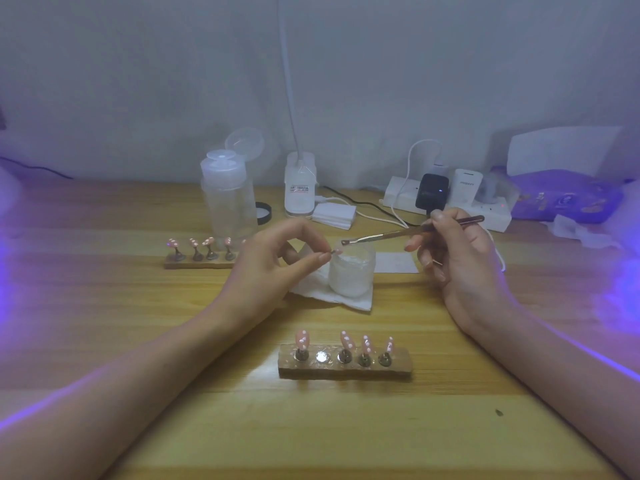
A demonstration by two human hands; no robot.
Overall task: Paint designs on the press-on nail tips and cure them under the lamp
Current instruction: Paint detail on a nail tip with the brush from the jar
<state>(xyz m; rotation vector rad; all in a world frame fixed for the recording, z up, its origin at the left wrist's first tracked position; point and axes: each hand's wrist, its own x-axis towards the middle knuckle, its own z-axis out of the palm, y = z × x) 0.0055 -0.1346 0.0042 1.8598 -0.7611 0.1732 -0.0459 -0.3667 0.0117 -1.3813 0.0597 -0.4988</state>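
Note:
My left hand (277, 261) pinches a small nail tip on its stand (336, 251) between thumb and forefinger, above a frosted white jar (351, 271). My right hand (457, 258) grips a thin metal-handled brush (398, 233); its tip hovers just above the held nail. A wooden holder (346, 367) near me carries several pink nail tips with white dots and has one bare magnet slot (322, 356). A second holder (197, 261) with several dotted pink tips stands at the back left, partly hidden by my left hand.
The jar sits on a white tissue (346, 297). Behind stand a clear pump bottle (227, 199), a white lamp base (300, 185), a stack of wipes (334, 214), a power strip with plugs (450, 202) and a purple-lit curing lamp (568, 188) at the far right.

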